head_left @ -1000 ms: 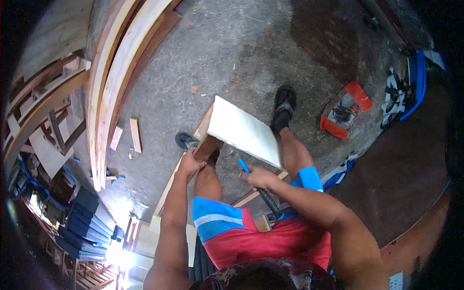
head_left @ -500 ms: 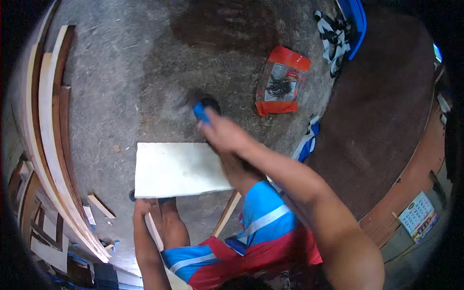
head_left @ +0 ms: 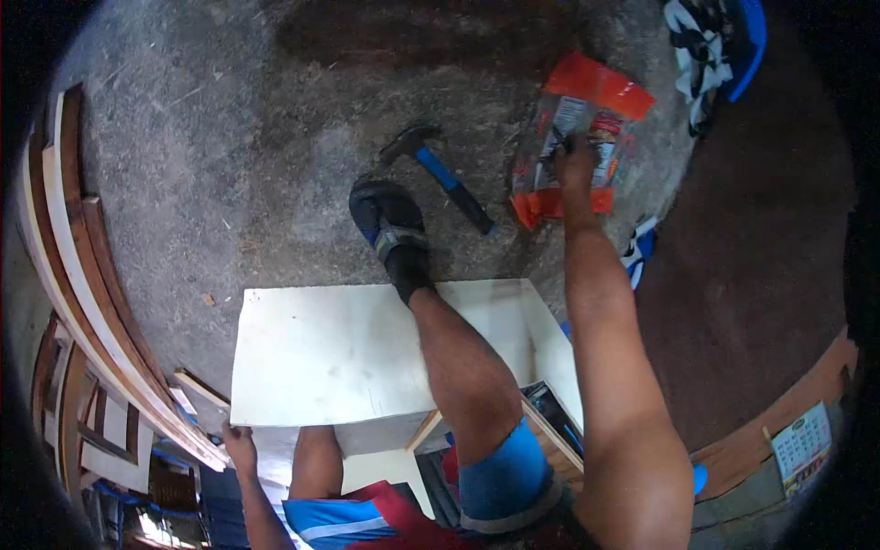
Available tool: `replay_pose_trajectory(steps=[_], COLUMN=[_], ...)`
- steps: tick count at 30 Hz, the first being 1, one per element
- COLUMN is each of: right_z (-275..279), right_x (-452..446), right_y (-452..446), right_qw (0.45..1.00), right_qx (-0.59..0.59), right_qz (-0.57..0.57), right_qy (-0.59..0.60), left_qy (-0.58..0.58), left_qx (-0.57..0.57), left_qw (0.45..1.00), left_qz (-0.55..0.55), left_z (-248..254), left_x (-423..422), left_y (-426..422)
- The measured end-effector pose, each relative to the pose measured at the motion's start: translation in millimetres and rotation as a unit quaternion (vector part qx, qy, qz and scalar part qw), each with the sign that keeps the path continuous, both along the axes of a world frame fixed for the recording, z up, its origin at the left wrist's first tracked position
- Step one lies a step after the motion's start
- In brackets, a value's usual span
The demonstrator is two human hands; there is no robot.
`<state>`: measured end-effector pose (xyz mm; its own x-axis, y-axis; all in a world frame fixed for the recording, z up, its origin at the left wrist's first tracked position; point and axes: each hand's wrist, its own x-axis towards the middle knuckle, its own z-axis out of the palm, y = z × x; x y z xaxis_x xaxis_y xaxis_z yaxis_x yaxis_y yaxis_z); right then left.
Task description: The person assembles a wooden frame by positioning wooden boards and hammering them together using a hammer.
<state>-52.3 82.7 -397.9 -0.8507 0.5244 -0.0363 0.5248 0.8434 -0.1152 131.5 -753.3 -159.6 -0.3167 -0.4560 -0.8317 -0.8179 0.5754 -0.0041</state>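
My left hand point(head_left: 240, 445) grips the near left corner of a white board point(head_left: 321, 353), its fingers curled at the edge. My right hand point(head_left: 576, 167) is down on an orange and clear plastic packet point(head_left: 600, 87), its fingers pinched together at a small heap of dark nails point(head_left: 559, 142) that it partly hides. A hammer point(head_left: 440, 174) with a blue and black handle lies on the floor, left of the packet. My leg in a dark sandal point(head_left: 390, 215) crosses over the board.
Long wooden strips point(head_left: 69, 192) lie along the left, near wooden frames point(head_left: 101, 422). A brown sheet point(head_left: 761, 238) covers the right side. Black and white straps point(head_left: 697, 55) lie at the upper right, and a calendar point(head_left: 802, 440) at the lower right.
My right hand has let go of the hammer, now on the floor, and moved right to the nails on the packet. The view has shifted; more of the board shows.
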Motion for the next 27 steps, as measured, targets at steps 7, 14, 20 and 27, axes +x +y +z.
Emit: replay_pose_trajectory(steps=[7, 14, 20, 27], right_z=[6.6, 131.0, 290.3, 116.1], right_x=[19.4, -55.2, -48.2, -48.1], right_y=[37.8, -164.2, -412.5, -323.1], right_qw=[0.984, 0.941, 0.634, 0.907], right_qx=[-0.089, -0.294, -0.703, -0.401], right_qz=[0.071, 0.109, -0.037, 0.053], right_qy=[-0.135, -0.127, -0.320, -0.117], left_qy=[0.186, 0.264, 0.167, 0.235], left_qx=[-0.091, 0.155, 0.364, 0.217], left_qw=[0.978, 0.934, 0.819, 0.914], left_qz=[0.019, 0.183, 0.412, 0.251], left_z=[33.6, 92.1, 86.8, 79.5], left_x=[-96.3, -180.3, -170.6, -140.3], left_y=[44.2, 201.3, 287.6, 190.1])
